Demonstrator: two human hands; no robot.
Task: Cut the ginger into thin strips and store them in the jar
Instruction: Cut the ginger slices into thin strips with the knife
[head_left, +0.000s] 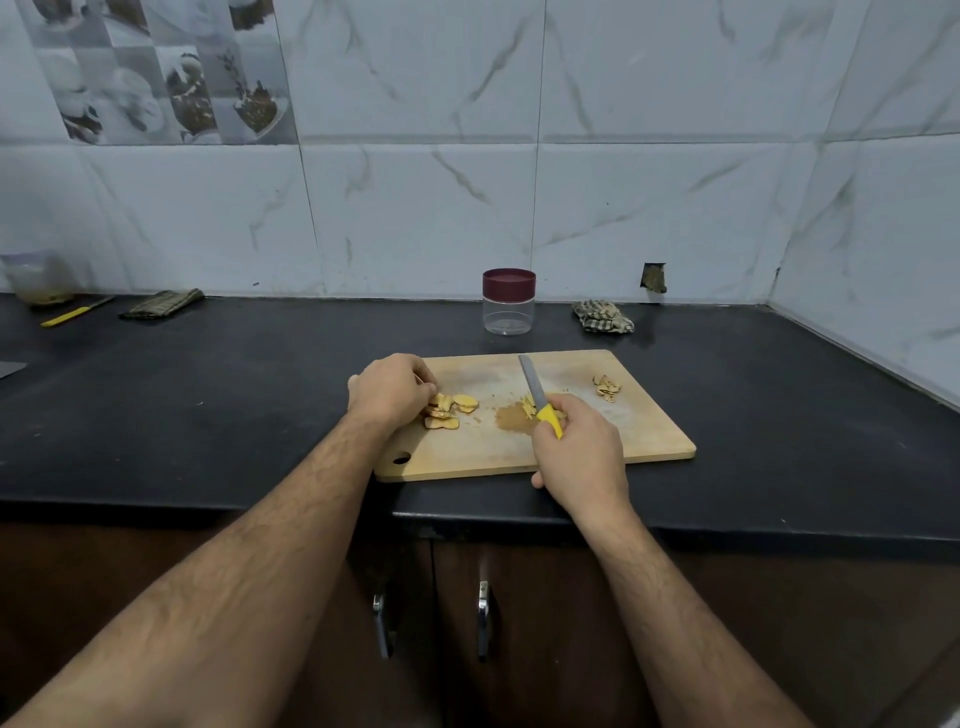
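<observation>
A wooden cutting board lies on the black counter. Yellow ginger slices are piled at its left part. My left hand pinches the slices at the pile's left side with curled fingers. My right hand grips the yellow handle of a knife; the blade points away, toward the wall. A few thin ginger strips lie beside the blade. Ginger peel scraps sit at the board's far right. The clear jar with a maroon lid stands shut behind the board.
A crumpled checked cloth lies right of the jar. At the far left are a folded cloth, a second yellow-handled knife and a plastic container. Tiled walls bound the counter at the back and right. Cabinet doors with handles sit below.
</observation>
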